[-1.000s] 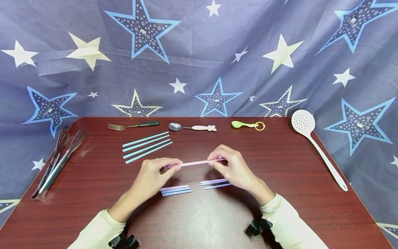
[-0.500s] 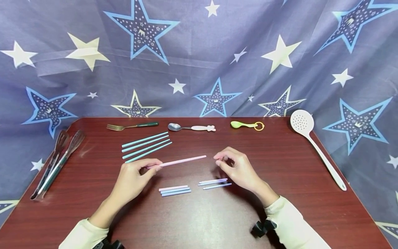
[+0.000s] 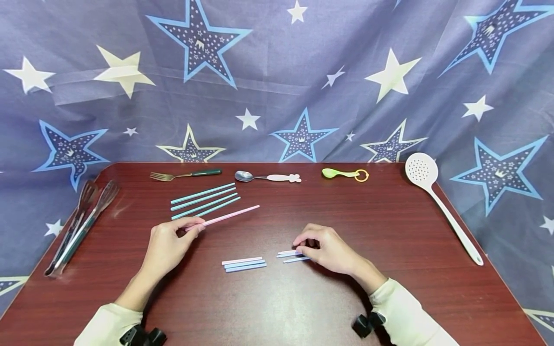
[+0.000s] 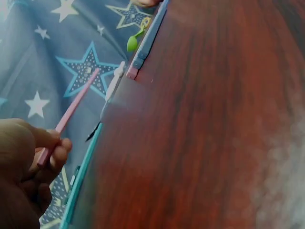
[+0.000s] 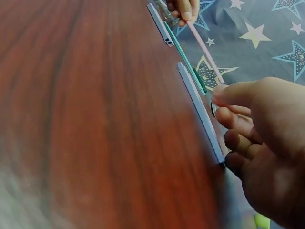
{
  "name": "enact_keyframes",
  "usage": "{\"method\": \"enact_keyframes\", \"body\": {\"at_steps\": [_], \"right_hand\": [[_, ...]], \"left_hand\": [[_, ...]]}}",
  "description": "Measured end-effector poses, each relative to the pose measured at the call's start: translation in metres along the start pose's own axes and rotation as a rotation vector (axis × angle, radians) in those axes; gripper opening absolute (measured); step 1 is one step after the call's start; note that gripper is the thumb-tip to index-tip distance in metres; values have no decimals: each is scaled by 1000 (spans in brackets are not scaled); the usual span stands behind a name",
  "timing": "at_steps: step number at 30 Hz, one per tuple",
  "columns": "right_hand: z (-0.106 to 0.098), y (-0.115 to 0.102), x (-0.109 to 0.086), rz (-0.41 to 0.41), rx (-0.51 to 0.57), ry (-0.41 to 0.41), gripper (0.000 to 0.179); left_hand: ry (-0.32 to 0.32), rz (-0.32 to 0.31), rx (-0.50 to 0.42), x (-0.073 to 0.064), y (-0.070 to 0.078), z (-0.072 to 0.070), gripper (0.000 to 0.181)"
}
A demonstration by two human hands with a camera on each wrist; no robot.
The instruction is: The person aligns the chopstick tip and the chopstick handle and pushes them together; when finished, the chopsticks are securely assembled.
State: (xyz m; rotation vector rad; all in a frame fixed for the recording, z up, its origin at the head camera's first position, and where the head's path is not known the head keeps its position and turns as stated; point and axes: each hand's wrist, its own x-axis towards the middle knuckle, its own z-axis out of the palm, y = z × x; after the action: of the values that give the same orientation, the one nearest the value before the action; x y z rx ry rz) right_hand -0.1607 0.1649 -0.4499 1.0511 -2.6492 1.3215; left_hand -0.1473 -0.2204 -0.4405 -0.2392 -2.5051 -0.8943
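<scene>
My left hand (image 3: 169,242) pinches a slim pink chopstick (image 3: 231,215) near one end, between thumb and fingers. Its other end points up and right, above the table. Just behind that hand lie several teal chopsticks (image 3: 203,193) in a slanted row, partly covered by it. My right hand (image 3: 331,250) is low over a group of short thin sticks (image 3: 294,260), pink and blue, hiding their right ends. Its fingers are loosely bent, and the right wrist view shows nothing between them. Left of these sits another short group, with one pink stick (image 3: 242,261) and two blue sticks (image 3: 246,267).
Along the back edge lie a fork (image 3: 186,175), a spoon with a white handle (image 3: 268,178) and a small green spoon (image 3: 342,173) with a yellow ring. Tongs (image 3: 82,230) lie at the left edge, a white skimmer (image 3: 450,216) at the right. A starry cloth (image 3: 277,72) hangs behind.
Both hands held the pink chopstick at first. The right hand let go and came down to the short sticks on the right. The left hand carried the chopstick left, toward the teal ones.
</scene>
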Motion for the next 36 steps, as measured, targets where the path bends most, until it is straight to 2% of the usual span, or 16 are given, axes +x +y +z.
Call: {"method": "enact_keyframes", "body": {"at_steps": [3, 9, 19, 36], "right_hand": [[2, 2, -1, -19, -23, -17, 13], [3, 2, -3, 0, -71, -42, 12], [8, 4, -3, 8, -89, -23, 9], [9, 7, -3, -7, -80, 5, 9]], "left_hand": [[-4, -28, 32, 0, -6, 0, 7], [1, -54, 75, -2, -15, 1, 5], [57, -12, 100, -8, -23, 9, 5], [59, -11, 93, -6, -28, 13, 9]]}}
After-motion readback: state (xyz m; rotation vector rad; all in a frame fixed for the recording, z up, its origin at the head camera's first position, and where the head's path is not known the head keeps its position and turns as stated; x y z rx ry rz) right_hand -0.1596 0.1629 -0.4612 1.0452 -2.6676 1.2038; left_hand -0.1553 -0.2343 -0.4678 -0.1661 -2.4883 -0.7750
